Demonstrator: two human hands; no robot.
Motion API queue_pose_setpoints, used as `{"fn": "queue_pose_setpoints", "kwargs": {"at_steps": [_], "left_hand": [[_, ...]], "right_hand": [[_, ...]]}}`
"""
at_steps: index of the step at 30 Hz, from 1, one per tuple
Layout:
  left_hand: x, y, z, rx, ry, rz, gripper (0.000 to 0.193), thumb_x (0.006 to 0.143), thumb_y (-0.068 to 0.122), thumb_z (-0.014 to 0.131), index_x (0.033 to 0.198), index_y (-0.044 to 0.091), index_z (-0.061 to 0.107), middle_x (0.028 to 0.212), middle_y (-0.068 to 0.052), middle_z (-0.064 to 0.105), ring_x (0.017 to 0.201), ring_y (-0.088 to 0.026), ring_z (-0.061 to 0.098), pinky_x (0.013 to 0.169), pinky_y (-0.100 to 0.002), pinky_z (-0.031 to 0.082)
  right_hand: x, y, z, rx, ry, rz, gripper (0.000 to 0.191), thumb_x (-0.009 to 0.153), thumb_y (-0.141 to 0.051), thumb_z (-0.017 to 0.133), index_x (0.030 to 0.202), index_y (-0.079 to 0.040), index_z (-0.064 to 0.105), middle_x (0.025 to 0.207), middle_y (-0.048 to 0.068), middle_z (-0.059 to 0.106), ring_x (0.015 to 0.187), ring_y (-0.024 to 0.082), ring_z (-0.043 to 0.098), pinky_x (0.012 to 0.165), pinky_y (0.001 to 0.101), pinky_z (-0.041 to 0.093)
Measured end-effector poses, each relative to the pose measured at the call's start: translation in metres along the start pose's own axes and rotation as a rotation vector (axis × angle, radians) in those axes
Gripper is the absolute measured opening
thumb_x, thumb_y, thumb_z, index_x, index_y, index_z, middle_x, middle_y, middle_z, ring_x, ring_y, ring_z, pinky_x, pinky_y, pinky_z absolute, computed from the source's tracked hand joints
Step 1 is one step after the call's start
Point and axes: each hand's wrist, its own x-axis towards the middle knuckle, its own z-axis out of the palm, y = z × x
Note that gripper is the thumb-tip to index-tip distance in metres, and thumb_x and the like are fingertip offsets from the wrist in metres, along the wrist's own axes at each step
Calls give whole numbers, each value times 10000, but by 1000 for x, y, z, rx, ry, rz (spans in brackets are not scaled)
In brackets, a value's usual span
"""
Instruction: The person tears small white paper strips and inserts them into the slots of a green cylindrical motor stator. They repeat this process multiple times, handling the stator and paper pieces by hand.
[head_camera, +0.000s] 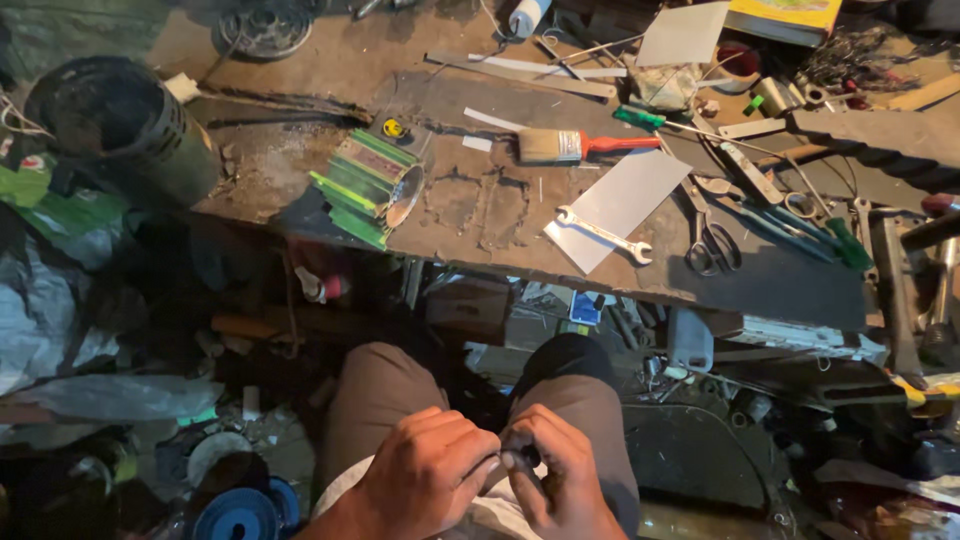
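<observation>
both hands meet low over the person's lap. the left hand (425, 478) is curled into a loose fist, its fingertips pressed against those of the right hand (560, 475). the right thumb and forefinger are pinched together on a small dark piece (517, 460), too small and shadowed to name; whether the left fingers also clamp it cannot be told. the piece sits right at the meeting of the two hands, above the gap between the knees.

well beyond the grip runs a rough workbench (480, 215). almost straight ahead of the hands on it lie a double-ended spanner (604, 234) across a pale grey sheet (632, 195), and farther off a paintbrush (585, 145) with a red handle. ahead and to the left stands a green ribbed can (368, 187) on its side. ahead to the right lie scissors (710, 240) and green-handled screwdrivers (820, 235). just left of the left wrist, on the floor, sits a blue round lid (238, 515).
</observation>
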Motion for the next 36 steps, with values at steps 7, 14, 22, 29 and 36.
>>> {"fn": "queue_pose_setpoints", "kwargs": {"at_steps": [7,14,22,29,36], "left_hand": [[-3,3,-7,-36,48,68,253,745,44,742,973,68,636,812,-69,649,751,-299,663,654,-416,490],[6,9,-18,-84,63,130,265,747,40,720,993,70,627,894,-49,702,732,-268,679,601,-393,482],[5,7,-15,-110,63,136,270,745,31,717,999,58,629,892,-59,698,746,-272,699,624,-378,508],[-10,3,0,-210,81,7,276,732,-21,719,990,38,641,773,-81,656,664,-274,670,611,-376,517],[-19,5,8,-274,93,-34,222,796,-22,727,987,48,636,758,-87,647,640,-280,660,603,-371,508]], "right_hand": [[-13,-6,-12,236,-21,149,175,795,63,678,962,41,630,925,127,648,834,208,626,732,314,492],[-15,-20,-26,294,-4,162,75,846,45,723,885,34,660,860,122,661,804,202,623,725,306,487],[-2,-27,-16,179,-28,92,154,809,76,760,914,33,657,870,116,692,795,200,673,711,305,527],[-1,-31,-6,-144,26,-87,180,792,38,736,955,-1,671,875,110,663,711,216,677,621,297,536],[-1,-29,0,-282,39,-163,162,811,11,728,933,-12,623,854,111,628,682,243,637,593,324,503]]}}
